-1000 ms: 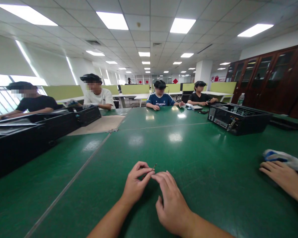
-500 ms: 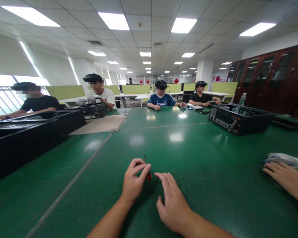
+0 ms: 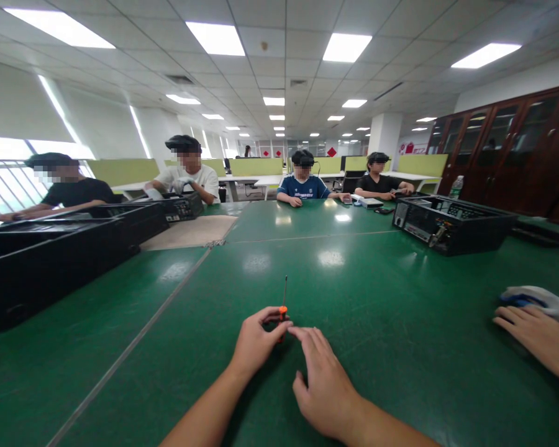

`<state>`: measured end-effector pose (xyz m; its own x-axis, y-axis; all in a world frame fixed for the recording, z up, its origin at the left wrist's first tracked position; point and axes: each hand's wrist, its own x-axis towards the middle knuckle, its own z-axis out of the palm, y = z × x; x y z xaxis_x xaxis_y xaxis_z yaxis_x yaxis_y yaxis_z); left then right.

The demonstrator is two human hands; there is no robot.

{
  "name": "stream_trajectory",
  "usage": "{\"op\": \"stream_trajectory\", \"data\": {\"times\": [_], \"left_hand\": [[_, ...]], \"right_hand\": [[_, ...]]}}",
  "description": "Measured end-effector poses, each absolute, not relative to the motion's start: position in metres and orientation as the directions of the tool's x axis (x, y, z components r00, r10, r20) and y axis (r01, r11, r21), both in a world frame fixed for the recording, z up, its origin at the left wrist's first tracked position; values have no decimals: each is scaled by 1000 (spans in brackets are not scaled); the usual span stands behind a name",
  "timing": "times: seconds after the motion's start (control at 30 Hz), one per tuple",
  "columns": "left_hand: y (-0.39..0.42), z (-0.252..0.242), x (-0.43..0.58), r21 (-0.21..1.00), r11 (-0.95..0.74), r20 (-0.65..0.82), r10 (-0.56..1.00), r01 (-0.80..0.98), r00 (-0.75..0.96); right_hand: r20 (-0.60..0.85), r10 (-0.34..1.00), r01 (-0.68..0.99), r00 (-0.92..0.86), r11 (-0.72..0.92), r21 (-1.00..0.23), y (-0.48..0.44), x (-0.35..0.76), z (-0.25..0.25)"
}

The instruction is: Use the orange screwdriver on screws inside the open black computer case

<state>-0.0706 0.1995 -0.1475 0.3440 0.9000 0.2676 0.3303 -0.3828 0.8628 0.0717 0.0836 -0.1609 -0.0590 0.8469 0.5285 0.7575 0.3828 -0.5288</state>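
Between the thumb and fingers of my left hand point(image 3: 257, 343) is a small screwdriver point(image 3: 283, 310) with an orange and black handle. Its thin metal shaft points up and away from me, and my fingers partly cover the handle. My right hand point(image 3: 323, 385) rests on the green table point(image 3: 382, 323) just to the right, fingers stretched out and nothing held. The tips of its fingers are close to the left thumb; whether they touch it I cannot tell.
Black computer cases point(image 3: 451, 223) stand at the right and along the left point(image 3: 56, 261). A tan board point(image 3: 186, 233) lies at the far left. At the right edge are another person's bare hand point(image 3: 535, 335) and a white glove point(image 3: 552, 304). Several people sit across the table.
My left hand has shifted its hold from the screwdriver's shaft to its handle, and the shaft now stands higher. My right hand has hardly moved.
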Motion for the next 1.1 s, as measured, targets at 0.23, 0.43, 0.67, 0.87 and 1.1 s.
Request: {"op": "stream_trajectory", "data": {"times": [0.23,0.43,0.67,0.87,1.1], "left_hand": [[203,-149,-72,899,-313,207,920,306,332],[207,-155,-74,938,-246,140,914,246,381],[208,-159,-75,939,-236,129,916,250,380],[206,-157,-73,936,-260,155,910,238,384],[200,-153,-71,885,-338,212,905,319,370]], "right_hand": [[511,857,747,-59,378,-547,81,71,-165],[447,889,690,-100,385,-613,81,76,-168],[409,906,681,-107,366,-634,80,76,-164],[414,904,676,-108,372,-636,80,77,-166],[409,905,673,-119,376,-637,79,77,-166]]}}
